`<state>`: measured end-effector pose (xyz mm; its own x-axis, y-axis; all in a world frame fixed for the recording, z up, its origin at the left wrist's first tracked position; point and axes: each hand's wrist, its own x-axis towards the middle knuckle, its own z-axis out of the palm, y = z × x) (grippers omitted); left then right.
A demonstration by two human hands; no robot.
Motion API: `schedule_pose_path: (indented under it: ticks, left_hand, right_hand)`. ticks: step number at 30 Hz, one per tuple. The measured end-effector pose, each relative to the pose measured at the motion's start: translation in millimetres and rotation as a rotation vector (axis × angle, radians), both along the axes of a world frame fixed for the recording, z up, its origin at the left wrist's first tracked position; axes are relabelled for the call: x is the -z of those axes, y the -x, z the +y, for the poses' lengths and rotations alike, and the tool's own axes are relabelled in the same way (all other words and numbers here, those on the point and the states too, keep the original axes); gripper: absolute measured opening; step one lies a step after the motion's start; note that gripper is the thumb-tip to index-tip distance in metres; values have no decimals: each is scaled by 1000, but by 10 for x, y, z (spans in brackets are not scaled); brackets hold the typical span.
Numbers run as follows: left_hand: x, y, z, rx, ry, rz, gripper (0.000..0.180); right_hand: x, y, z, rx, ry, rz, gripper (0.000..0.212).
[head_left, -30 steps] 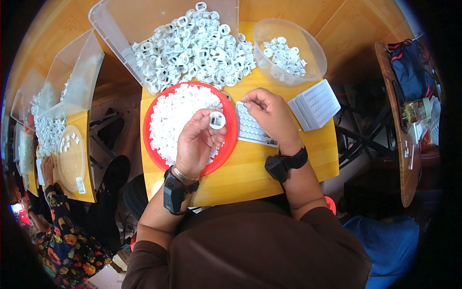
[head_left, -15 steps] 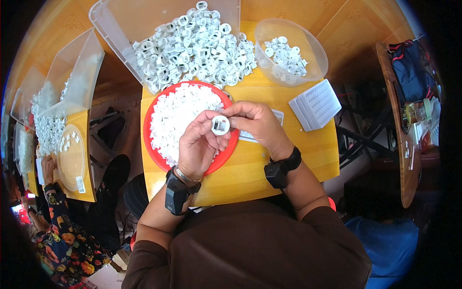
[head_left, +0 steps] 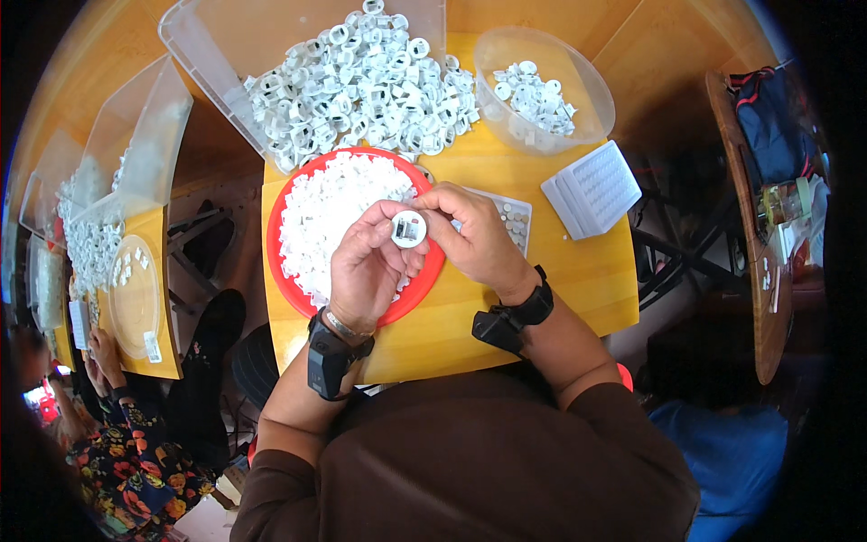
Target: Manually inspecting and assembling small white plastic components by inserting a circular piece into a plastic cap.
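Observation:
My left hand pinches a small round white plastic housing with a dark rectangular opening in its face. The thumb and fingers grip its left side above the red basin. My right hand meets its right edge with thumb and forefinger pressed together. Whatever lies between those fingertips, if anything, is too small to tell. Below my left hand sits the round red basin, heaped with small white plastic pieces. Partly behind my right hand lies a flat white tray with small round discs in it.
A clear bin lies at the back, a pile of white housings spilling from it. Right of it stand a clear round tub with more housings and stacked white trays. A co-worker's hands are at a left-hand table.
My right hand has shifted slightly left and up at the housing's edge, uncovering more of the disc tray. The housing has turned a little. The co-worker's hands have moved.

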<state>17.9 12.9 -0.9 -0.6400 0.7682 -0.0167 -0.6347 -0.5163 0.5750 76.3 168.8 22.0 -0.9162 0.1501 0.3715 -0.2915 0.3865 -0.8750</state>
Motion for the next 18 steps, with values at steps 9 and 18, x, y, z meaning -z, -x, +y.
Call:
schedule_pose_path:
  ticks: [9,18]
  left_hand:
    - [-12,-12,-3,-17,22,-34,29]
    - [25,30,-17,-24,-33,-84,27]
  right_hand:
    - [-28,-14,81,-152,275,-225,11]
    - [67,13,127,-246,418,-270,15]
